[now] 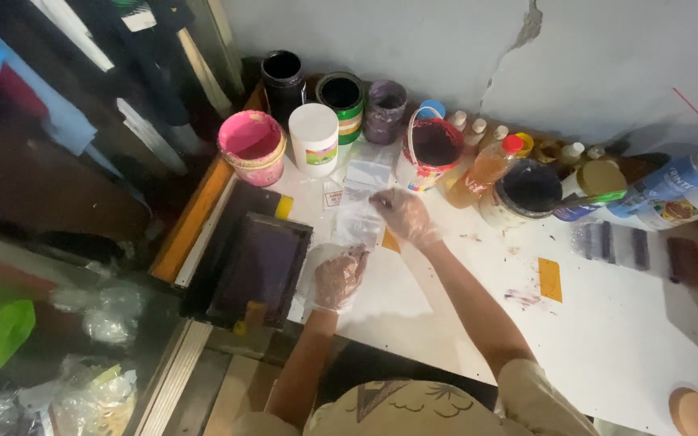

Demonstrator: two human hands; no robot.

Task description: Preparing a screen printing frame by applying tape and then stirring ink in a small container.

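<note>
Both my hands wear thin clear plastic gloves. My right hand pinches the top edge of a clear plastic bag that lies on the white table. At the bag's lower edge, my left hand is curled around the plastic. The bag lies between the dark screen-printing frame on the left and the paint tubs at the back. What is inside the bag cannot be made out.
Along the wall stand a pink bucket, a white tub, dark paint cans, a red-rimmed bucket, an orange-filled bottle, a black-filled tub and tipped plastic bottles. Orange tape pieces mark the table.
</note>
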